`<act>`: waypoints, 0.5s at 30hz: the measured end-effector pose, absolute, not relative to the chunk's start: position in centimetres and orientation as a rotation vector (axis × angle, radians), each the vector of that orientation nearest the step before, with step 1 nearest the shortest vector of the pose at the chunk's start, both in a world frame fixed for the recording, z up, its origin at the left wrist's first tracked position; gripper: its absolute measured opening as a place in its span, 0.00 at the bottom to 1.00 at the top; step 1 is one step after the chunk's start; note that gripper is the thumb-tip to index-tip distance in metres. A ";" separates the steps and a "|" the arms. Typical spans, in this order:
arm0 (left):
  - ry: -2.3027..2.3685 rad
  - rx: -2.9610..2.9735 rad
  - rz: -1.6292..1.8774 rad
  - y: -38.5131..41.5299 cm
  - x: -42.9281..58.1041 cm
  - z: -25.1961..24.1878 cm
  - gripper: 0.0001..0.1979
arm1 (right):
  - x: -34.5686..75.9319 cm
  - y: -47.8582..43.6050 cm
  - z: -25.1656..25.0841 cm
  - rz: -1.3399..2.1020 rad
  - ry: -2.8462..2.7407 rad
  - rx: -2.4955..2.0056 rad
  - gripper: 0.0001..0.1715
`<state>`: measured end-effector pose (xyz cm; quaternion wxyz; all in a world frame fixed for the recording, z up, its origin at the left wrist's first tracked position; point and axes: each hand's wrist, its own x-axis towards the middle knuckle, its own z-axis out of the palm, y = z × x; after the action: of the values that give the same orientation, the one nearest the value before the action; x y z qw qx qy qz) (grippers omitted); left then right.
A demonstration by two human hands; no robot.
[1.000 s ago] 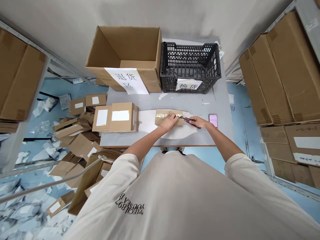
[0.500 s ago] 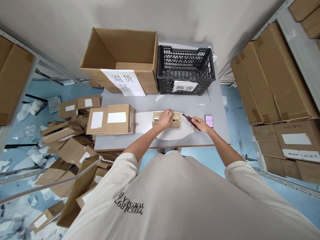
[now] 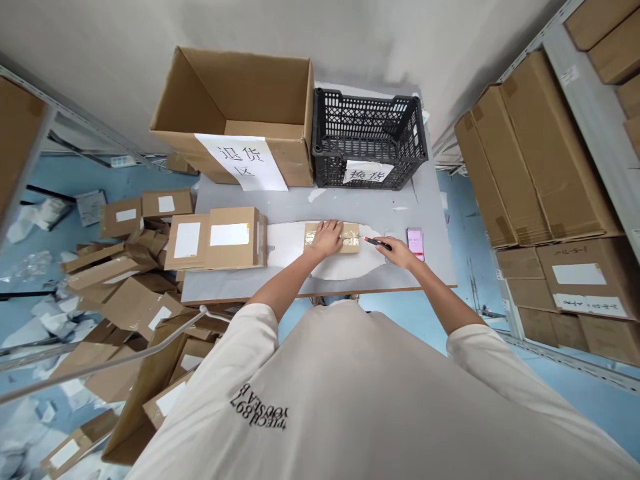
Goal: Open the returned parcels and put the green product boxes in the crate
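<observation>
my left hand (image 3: 327,239) lies across the top of a small, oblong brown cardboard box wrapped in shiny clear tape (image 3: 352,240), palm down, its fingers a little apart and stretched toward the box's far edge; they rest on the cardboard and do not wrap round it, as far as i can see, though i cannot tell where my thumb sits. my right hand (image 3: 395,252) is just beside the box's right end, fingers together and clamped round the handle of a slim black-and-red utility knife (image 3: 379,244). the knife points left, its tip at the box's right end; whether the blade is in the tape or only against it is too small to tell. the box lies flat near the front of a grey table (image 3: 290,201), on an irregular white patch (image 3: 345,269), between two brown cardboard cartons with white labels (image 3: 254,252) on my left and a phone with a pink lit screen (image 3: 415,244) just beyond my right hand. farther back, a large open brown cardboard box (image 3: 300,167) stands next to a black perforated plastic crate (image 3: 331,175), each bearing a white paper sign.
</observation>
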<state>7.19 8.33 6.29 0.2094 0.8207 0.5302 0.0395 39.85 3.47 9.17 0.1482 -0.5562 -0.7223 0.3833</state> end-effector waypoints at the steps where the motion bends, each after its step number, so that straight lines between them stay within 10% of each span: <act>1: 1.483 2.276 0.115 8.4 7.3 6.0 0.30 | 39.8 3.3 9.0 1.085 -2.113 -1.600 0.28; 15: 1.475 2.304 0.190 8.2 7.8 3.7 0.32 | 39.5 2.9 6.3 0.922 -2.194 -1.676 0.27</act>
<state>7.76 8.20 3.68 0.1983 0.8235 0.5271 0.0678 39.47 2.90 6.31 0.1153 -0.5719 -0.7488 0.3146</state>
